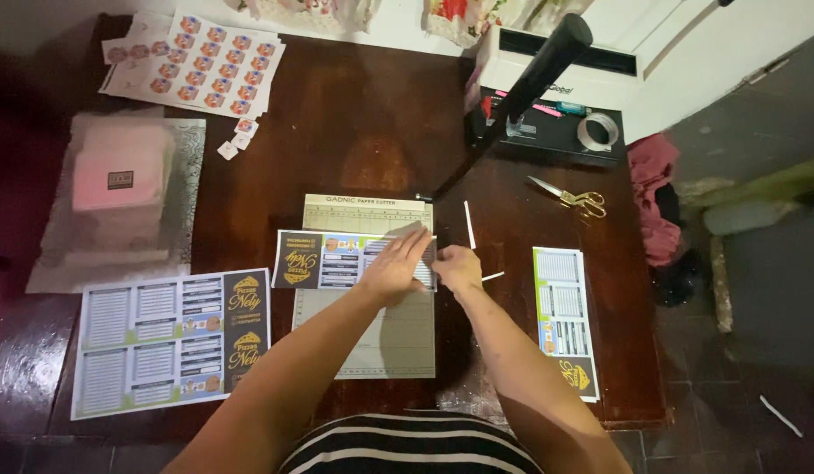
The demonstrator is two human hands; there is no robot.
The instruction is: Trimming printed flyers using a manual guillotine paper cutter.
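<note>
A beige paper cutter board (398, 338) lies at the table's middle, its black blade arm (530, 79) raised up and away. Across the board lies a printed flyer strip (323, 261) with a dark end. My left hand (396, 263) presses flat on the strip's right part, fingers spread. My right hand (457, 266) rests at the strip's right end by the board's cutting edge, fingers curled on the paper's edge. Two thin white paper offcuts (469, 225) lie just right of the board.
A large printed sheet (170, 338) lies at front left, a trimmed flyer (565, 320) at right. Gold-handled scissors (569, 196), a tape roll (597, 132), a sticker sheet (200, 63) and a pink wrapped stack (117, 189) sit around the dark wooden table (354, 132).
</note>
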